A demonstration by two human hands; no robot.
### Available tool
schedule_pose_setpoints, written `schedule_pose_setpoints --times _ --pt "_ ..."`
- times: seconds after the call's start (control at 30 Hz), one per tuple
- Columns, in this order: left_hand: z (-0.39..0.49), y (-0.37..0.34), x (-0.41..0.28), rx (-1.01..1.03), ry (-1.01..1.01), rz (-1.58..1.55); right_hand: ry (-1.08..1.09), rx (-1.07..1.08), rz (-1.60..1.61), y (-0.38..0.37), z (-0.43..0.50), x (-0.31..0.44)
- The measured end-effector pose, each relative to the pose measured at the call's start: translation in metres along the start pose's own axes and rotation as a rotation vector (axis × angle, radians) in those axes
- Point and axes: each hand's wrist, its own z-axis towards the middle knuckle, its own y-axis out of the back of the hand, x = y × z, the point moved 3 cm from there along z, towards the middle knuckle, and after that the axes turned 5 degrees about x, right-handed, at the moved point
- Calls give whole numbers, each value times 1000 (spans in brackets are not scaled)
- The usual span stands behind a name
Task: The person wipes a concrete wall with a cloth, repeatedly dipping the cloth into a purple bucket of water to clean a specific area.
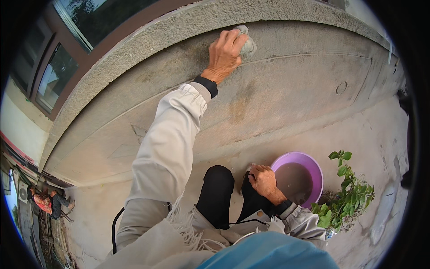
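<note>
My left hand (224, 55) stretches up the grey wall and presses a wet, pale grey rag (248, 45) against it, just under the rough stone ledge (201, 22). The fingers are bent over the rag, which bulges out on their right side. Dark, damp-looking patches mark the wall (285, 84) around and below this hand. My right hand (263, 180) rests with curled fingers on my right knee, beside a purple plastic bucket (319, 178). Murky brown water (292, 183) stands in the bucket. Whether the right fingers hold anything is hidden.
A leafy green plant (349, 198) grows just right of the bucket. Brown-framed windows (57, 77) stand above the ledge at left. Far left, a seated person (45, 201) is near an air-conditioner unit (23, 191). Concrete ground (362, 134) runs along the wall's base.
</note>
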Motion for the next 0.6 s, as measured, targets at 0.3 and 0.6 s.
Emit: schedule_pose_setpoints --times 0.3,0.6 --pt "6 -47 12 161 -223 365 -60 22 74 9 -1 -1" --pt "5 -51 9 294 -158 487 -68 -1 122 13 -3 -3"
